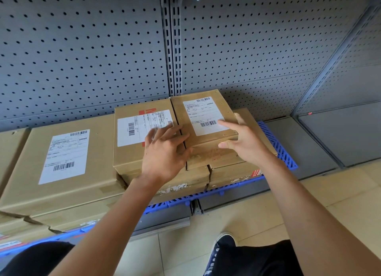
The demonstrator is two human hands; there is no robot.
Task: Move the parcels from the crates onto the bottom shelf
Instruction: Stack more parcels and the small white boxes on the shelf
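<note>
Head view: my right hand (245,140) has the small parcel (208,129) by its right front corner, thumb on the front face, fingers spread over the label. It sits on the stacked boxes on the bottom shelf (321,143). Left hand (165,152) lies flat, fingers relaxed, across the seam with the neighbouring parcel (142,139) (no crates visible). I'd nudge it flush against the neighbour, then let go.

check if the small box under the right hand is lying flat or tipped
Flat: the small box lies label-up on the boxes beneath, right hand on its right side, left hand touching.
</note>
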